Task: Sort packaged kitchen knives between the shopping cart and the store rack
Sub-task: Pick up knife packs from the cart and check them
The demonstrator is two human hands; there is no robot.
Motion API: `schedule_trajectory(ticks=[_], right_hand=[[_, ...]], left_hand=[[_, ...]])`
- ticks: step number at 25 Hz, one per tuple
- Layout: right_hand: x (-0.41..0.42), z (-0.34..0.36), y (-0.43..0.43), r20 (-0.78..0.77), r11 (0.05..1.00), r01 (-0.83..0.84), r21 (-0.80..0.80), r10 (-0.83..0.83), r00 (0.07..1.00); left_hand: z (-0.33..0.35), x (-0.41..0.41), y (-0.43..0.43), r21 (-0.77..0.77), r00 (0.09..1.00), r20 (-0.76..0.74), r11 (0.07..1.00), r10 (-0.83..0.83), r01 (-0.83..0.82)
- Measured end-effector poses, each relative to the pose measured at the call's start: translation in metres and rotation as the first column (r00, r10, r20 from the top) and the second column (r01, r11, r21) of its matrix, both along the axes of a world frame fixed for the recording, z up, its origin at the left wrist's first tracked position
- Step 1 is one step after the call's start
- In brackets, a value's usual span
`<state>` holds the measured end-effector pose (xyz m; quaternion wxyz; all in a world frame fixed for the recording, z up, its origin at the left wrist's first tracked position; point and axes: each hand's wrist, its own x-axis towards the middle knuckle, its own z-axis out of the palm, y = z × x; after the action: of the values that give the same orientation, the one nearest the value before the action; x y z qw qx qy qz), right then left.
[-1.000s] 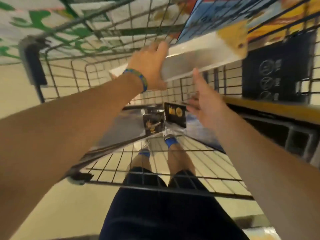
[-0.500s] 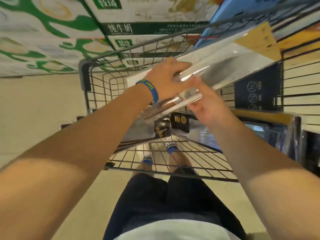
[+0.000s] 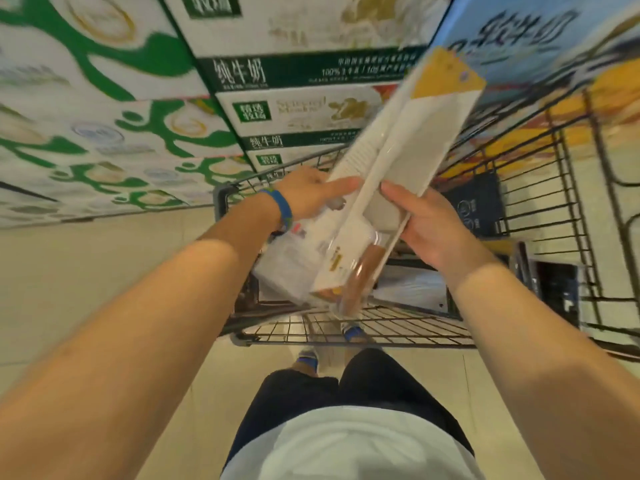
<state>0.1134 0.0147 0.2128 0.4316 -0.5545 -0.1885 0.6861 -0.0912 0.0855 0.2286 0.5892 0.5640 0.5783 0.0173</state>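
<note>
I hold a long packaged kitchen knife (image 3: 408, 147) above the wire shopping cart (image 3: 561, 209); its white card with a yellow top end points up and away. My left hand (image 3: 311, 195), with a blue wristband, grips the pack's left side near its lower half. My right hand (image 3: 426, 223) holds the right edge, thumb on the front. The pack's clear plastic lower end (image 3: 346, 271) is blurred. More packaged items (image 3: 412, 289) lie in the cart under the pack.
Stacked milk cartons (image 3: 294, 74) with green and white print fill the wall beyond the cart. A dark sign panel (image 3: 478, 206) hangs on the cart's far right side. Tiled floor (image 3: 86, 265) lies to the left; my legs stand behind the cart.
The pack has swung from lying nearly level to standing steeply, yellow end up. My right hand moved from reaching toward it to gripping its right edge. The view has tilted upward.
</note>
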Motion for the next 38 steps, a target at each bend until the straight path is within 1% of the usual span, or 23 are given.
schedule_trajectory(ticks=[1, 3, 5, 6, 7, 8, 10, 13, 15, 17, 19, 21, 22, 23, 24, 26, 28, 30, 31, 32, 33, 35, 38], right_hand=[[-0.002, 0.011, 0.000, -0.006, 0.998, 0.063, 0.018, -0.063, 0.998], [-0.009, 0.031, -0.003, -0.017, 0.975, 0.221, 0.008, -0.221, 0.975], [-0.020, 0.050, -0.008, -0.049, 0.942, 0.335, -0.032, -0.336, 0.941], [-0.028, 0.058, -0.011, -0.073, 0.937, 0.347, -0.033, -0.349, 0.934], [-0.035, 0.066, -0.014, -0.073, 0.937, 0.350, -0.015, -0.350, 0.934], [-0.041, 0.074, -0.017, -0.064, 0.938, 0.346, 0.011, -0.345, 0.936], [-0.048, 0.096, -0.020, -0.089, 0.959, 0.271, 0.084, -0.264, 0.961], [-0.051, 0.131, -0.019, -0.049, 0.982, 0.041, 0.182, -0.032, 0.998], [-0.055, 0.149, -0.020, -0.028, 0.983, -0.024, 0.181, 0.029, 0.999], [-0.063, 0.160, -0.024, -0.015, 0.985, -0.057, 0.165, 0.060, 0.998], [-0.065, 0.165, -0.028, 0.076, 0.986, -0.033, 0.161, 0.021, 0.997], [-0.056, 0.169, -0.032, 0.186, 0.991, 0.046, 0.127, -0.069, 0.980], [-0.049, 0.169, -0.034, 0.227, 0.991, 0.091, 0.094, -0.110, 0.968], [-0.039, 0.168, -0.037, 0.258, 0.991, 0.124, 0.057, -0.135, 0.957], [-0.028, 0.168, -0.042, 0.268, 0.989, 0.143, 0.021, -0.144, 0.953], [-0.001, 0.170, -0.056, 0.210, 0.991, 0.131, 0.019, -0.132, 0.969], [0.031, 0.176, -0.073, 0.075, 0.978, 0.147, 0.149, -0.159, 0.984], [0.064, 0.178, -0.091, -0.121, 0.923, 0.295, 0.248, -0.272, 0.955], [0.078, 0.179, -0.099, -0.147, 0.891, 0.374, 0.257, -0.346, 0.927], [0.093, 0.180, -0.106, -0.085, 0.866, 0.421, 0.268, -0.415, 0.906], [0.108, 0.183, -0.114, 0.044, 0.857, 0.429, 0.286, -0.459, 0.887], [0.147, 0.192, -0.135, 0.290, 0.838, 0.417, 0.353, -0.522, 0.802], [0.212, 0.226, -0.164, 0.463, 0.729, 0.465, 0.502, -0.680, 0.568]], left_hand=[[0.010, -0.001, -0.007, 0.027, 0.990, 0.083, 0.992, 0.118, -0.121], [0.029, 0.001, -0.024, 0.120, 0.927, 0.195, 0.930, 0.320, -0.347], [0.051, 0.007, -0.042, 0.196, 0.881, 0.229, 0.867, 0.413, -0.458], [0.059, 0.011, -0.049, 0.171, 0.869, 0.249, 0.864, 0.427, -0.473], [0.068, 0.014, -0.056, 0.090, 0.846, 0.312, 0.873, 0.431, -0.478], [0.073, 0.017, -0.061, -0.048, 0.792, 0.398, 0.873, 0.463, -0.486], [0.086, 0.017, -0.070, -0.335, 0.625, 0.508, 0.804, 0.593, -0.491], [0.101, 0.009, -0.088, -0.551, 0.452, 0.618, 0.764, 0.643, -0.335], [0.115, 0.002, -0.100, -0.630, 0.386, 0.643, 0.743, 0.662, -0.224], [0.121, -0.005, -0.104, -0.604, 0.420, 0.662, 0.774, 0.621, -0.191], [0.129, -0.013, -0.104, -0.558, 0.478, 0.660, 0.804, 0.580, -0.205], [0.132, -0.019, -0.099, -0.421, 0.617, 0.592, 0.852, 0.519, -0.312], [0.131, -0.019, -0.097, -0.313, 0.697, 0.514, 0.866, 0.499, -0.390], [0.131, -0.019, -0.096, -0.207, 0.744, 0.452, 0.869, 0.492, -0.449], [0.131, -0.016, -0.095, -0.137, 0.749, 0.456, 0.869, 0.481, -0.475], [0.138, -0.004, -0.095, -0.130, 0.686, 0.555, 0.864, 0.470, -0.487], [0.145, 0.012, -0.095, -0.118, 0.658, 0.610, 0.872, 0.440, -0.474], [0.154, 0.036, -0.097, -0.057, 0.662, 0.654, 0.897, 0.365, -0.438], [0.158, 0.050, -0.099, -0.031, 0.665, 0.670, 0.907, 0.330, -0.419], [0.162, 0.069, -0.102, 0.001, 0.672, 0.678, 0.914, 0.298, -0.406], [0.166, 0.089, -0.107, 0.047, 0.686, 0.675, 0.913, 0.270, -0.406], [0.179, 0.140, -0.117, 0.205, 0.738, 0.640, 0.879, 0.213, -0.431], [0.213, 0.219, -0.125, 0.422, 0.788, 0.599, 0.780, 0.143, -0.463]])
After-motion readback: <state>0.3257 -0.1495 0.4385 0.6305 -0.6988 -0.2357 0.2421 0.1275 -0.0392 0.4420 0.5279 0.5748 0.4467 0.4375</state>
